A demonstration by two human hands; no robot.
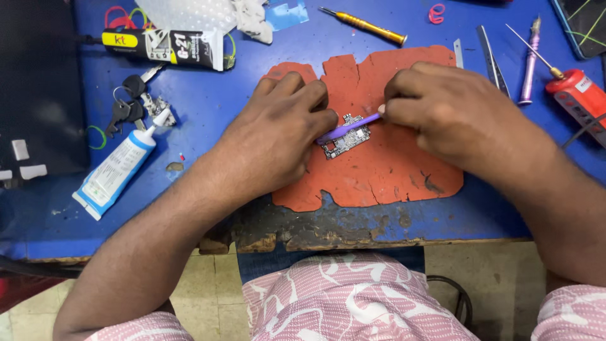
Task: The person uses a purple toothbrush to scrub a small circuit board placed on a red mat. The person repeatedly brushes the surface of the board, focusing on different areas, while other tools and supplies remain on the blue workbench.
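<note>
The left hand [278, 136] pins a small circuit board [345, 140] at the middle of the cracked red mat [379, 170]; the right hand [442, 110] pinches a purple tool [350, 128] laid across it; too much pressure might chip a part.

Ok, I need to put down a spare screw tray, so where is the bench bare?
Bare blue bench lies between the keys and the orange mat. The mat's near part, below the circuit board, is free too. The far right is crowded with tweezers and soldering iron.
</note>
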